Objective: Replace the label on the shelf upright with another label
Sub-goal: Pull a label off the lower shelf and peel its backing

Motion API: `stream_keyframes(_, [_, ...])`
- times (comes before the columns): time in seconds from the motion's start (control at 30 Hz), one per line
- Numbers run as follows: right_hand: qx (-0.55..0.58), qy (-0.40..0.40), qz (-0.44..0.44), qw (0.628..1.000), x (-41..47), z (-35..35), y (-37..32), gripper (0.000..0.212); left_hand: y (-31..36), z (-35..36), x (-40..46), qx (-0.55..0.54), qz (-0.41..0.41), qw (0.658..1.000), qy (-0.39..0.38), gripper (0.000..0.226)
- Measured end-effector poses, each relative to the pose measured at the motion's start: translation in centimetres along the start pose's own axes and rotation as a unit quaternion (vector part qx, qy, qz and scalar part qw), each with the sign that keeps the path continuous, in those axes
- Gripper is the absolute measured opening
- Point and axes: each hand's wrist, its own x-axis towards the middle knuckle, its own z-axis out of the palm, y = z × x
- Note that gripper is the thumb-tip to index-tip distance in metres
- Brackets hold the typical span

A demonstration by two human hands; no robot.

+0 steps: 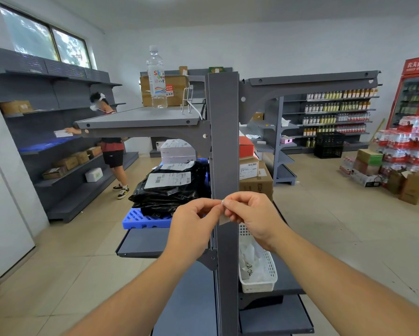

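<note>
At about twelve o'clock, the clear water bottle point(156, 78) on the top shelf carries colourful letters that start "Sh"; the rest cannot be read. At two o'clock, the red drinks fridge point(414, 90) has a header with white Chinese characters, 农夫山泉. Barcoded shipping slips on the black parcels point(169, 187) and cardboard boxes point(252, 175) are too small to read.
</note>
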Motion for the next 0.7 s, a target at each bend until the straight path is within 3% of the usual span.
stream_keyframes(0.27, [-0.029, 0.007, -0.016, 0.999, 0.1, -0.2, 0.1, 0.018, 0.2, 0.2, 0.0, -0.008, -0.013, 1.000, 0.000, 0.010])
stream_keyframes(0.43, [-0.064, -0.006, -0.028, 0.998, 0.3, -0.3, 0.2, 0.018, 0.2, 0.3, 0.3, -0.024, -0.034, 0.999, 0.010, 0.018])
stream_keyframes(0.7, [-0.102, 0.008, -0.020, 0.995, 0.2, -1.2, 1.1, 0.021, 0.0, 0.4, 0.8, -0.070, -0.117, 0.988, 0.066, 0.020])
